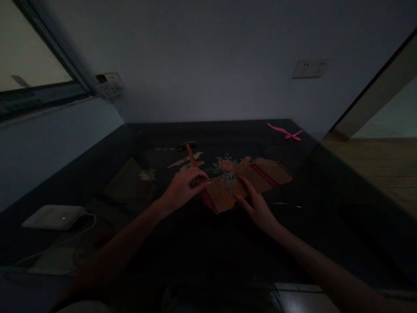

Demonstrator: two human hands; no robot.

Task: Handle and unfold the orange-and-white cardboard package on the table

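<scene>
A flattened brown patterned piece (260, 176) with red bands, which looks like cardboard or packaging, lies across the middle of the dark table. My left hand (185, 187) is at its left end, thumb and forefinger pinched at the edge. What sits between those fingertips is too small to make out. An orange stick-like thing (191, 155) rises just behind my left hand; whether the hand touches it is unclear. My right hand (256, 206) rests on the piece's near edge, thumb and fingers apart, with the fingertips on its surface.
A white box-like device (54, 217) with a small light and a cable sits at the left. A pink ribbon (285, 131) lies at the back right of the table (208, 256). Right of my right hand is a thin shiny strip (286, 204). Wall sockets (311, 68) are behind.
</scene>
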